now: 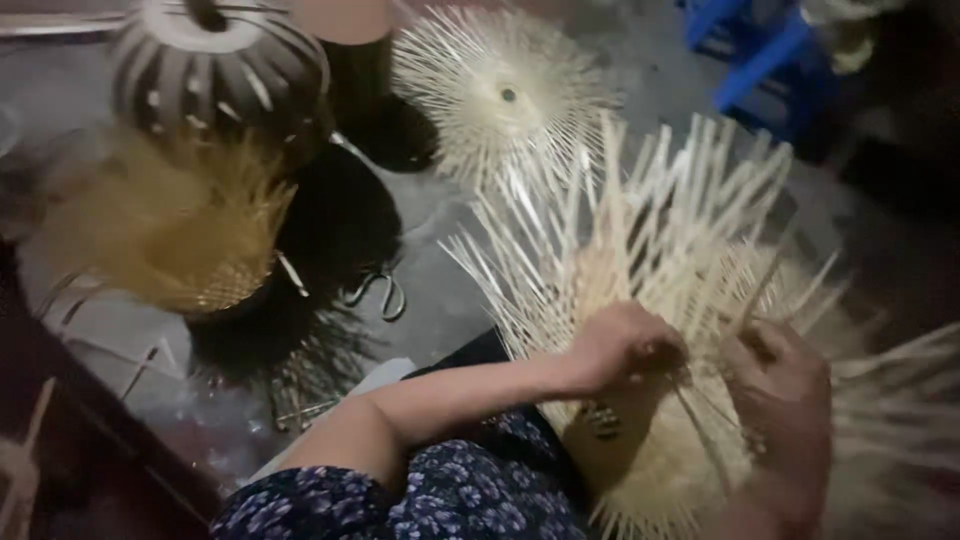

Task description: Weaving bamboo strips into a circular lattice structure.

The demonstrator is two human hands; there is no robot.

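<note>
Weaving is under way on a half-made bamboo basket [650, 300], which is lying tilted across the person's lap, its pale splints fanning upward and outward toward the floor [440, 290]. The left hand [625, 345] is curling closed on the woven body near its middle, pinching a few splints between thumb and fingers. The right hand [785, 400] is gripping the same body just beside it, fingers bending over the strips; the two hands are sitting near each other, with only a narrow band of splints between them. A dark floral sleeve [440, 490] is covering the lap below the left forearm.

Judging by its look, the basket is light and springy: the free splints are thin, stiff along their length yet apt to snap or splinter if bent sharply, and their ends are likely to prick. The safest hold appears to be the dense woven part near the base, not the loose tips.

Lying about on the floor are a flat radial disc of pale splints [505, 95], a golden unfinished basket [190, 230], a dark-and-white ribbed lantern-like frame [215, 65], and a metal hook [378, 295]. Blue stool legs [750, 50] are standing well apart at the upper right.
</note>
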